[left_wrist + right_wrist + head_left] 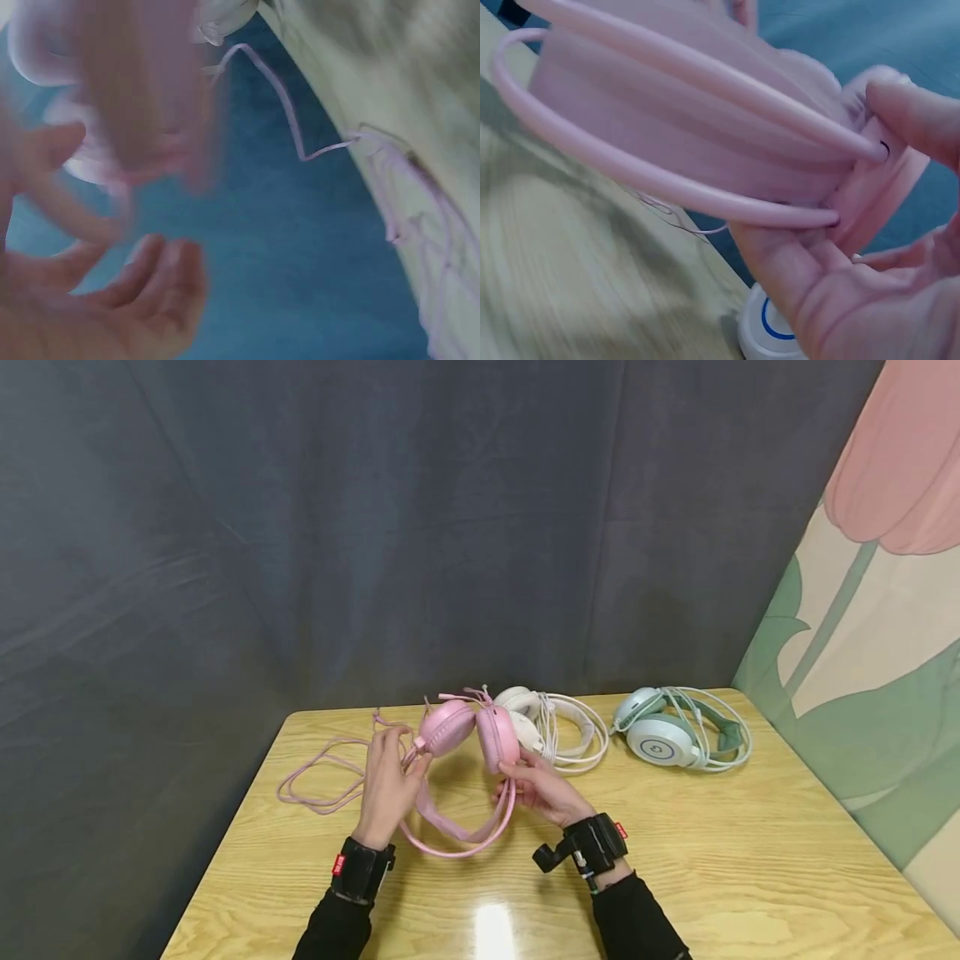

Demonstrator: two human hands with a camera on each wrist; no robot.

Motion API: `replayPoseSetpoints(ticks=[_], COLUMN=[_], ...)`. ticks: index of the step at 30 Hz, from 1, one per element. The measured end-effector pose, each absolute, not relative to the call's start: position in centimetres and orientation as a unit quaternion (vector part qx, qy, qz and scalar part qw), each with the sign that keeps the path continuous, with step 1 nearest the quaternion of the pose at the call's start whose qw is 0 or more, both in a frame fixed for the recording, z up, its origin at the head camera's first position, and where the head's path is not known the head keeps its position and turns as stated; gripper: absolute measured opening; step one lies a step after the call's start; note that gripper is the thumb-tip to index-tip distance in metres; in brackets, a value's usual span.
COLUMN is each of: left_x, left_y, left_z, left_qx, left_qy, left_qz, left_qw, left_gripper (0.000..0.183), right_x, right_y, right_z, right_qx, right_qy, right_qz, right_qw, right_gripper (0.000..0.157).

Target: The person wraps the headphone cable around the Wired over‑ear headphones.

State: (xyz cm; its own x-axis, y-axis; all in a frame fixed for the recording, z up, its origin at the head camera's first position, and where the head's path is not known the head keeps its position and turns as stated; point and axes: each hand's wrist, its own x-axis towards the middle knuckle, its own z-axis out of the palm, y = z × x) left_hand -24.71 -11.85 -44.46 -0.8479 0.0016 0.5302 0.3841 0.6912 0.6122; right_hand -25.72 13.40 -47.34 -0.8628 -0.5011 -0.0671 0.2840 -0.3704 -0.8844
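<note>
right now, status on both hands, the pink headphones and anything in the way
Right hand gripping pink headphones on one side. Left hand at the other, grip unclear. Cable loose at left, white headphones behind.

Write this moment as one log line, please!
right fingers: hold pink headphones | left fingers: close to them, grip unclear | white headphones: on table | green-banded headphones: on table

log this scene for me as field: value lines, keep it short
left hand: at one side of pink headphones, grip unclear
right hand: grips their other side
pink headphones: earcups up, band down
pink cable: loosely looped on table
white headphones: on table
green-and-white headphones: on table, right of white pair
backdrop: dark curtain
</note>
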Motion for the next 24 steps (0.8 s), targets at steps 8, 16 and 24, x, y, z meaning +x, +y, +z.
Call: replayPoseSetpoints(ticks=[8,16,24], left_x=[-25.6,-26.0,-25.2], left_y=[-12.7,-13.3,-12.7], left_z=[-45.3,-46.5,-47.3], left_qx=[-0.059,0.017,0.066], left_qy=[-0.889,-0.684,-0.401], left_qz=[-0.452,-0.728,-0.895], left_qw=[0.044,-0.052,-0.183], left_gripper=[0.06,0.037,0.011], right_x=[-25.6,-25.3,-24.7], right_y=[14.3,12.1,8.3], right_z=[-46.9,-47.4,-48.0], right_qx=[-0.145,-0.1,-0.051], right_qy=[0.49,0.452,0.439], right_qz=[-0.82,-0.866,-0.893], right_qw=[0.257,0.19,0.088], right_gripper=[0.054,0.037,0.057])
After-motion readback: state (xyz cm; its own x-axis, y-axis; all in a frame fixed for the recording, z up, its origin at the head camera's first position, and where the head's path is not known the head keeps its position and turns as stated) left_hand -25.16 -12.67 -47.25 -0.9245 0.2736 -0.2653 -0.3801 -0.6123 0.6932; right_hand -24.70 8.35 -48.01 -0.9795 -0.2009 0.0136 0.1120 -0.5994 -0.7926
